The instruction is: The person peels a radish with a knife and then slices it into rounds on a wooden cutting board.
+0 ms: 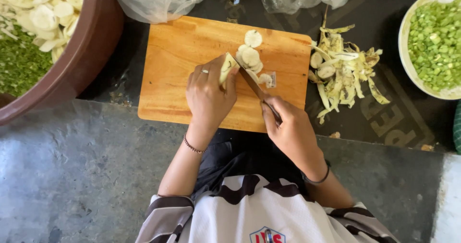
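My left hand [207, 95] rests on a wooden cutting board [177, 65] and grips a pale peeled vegetable piece [226, 66] at its end. My right hand [290, 127] holds a knife [252, 84] whose blade lies against the cut face of that piece. Several round pale slices [250, 55] lie on the board just beyond the blade. A ring is on my left hand and a bracelet on each wrist.
A large brown bowl [91, 51] at the left holds pale slices and chopped greens. A pile of peelings [343, 70] lies right of the board. A white bowl [406, 55] of chopped green pieces sits far right. Clear plastic bags [158, 0] lie behind the board.
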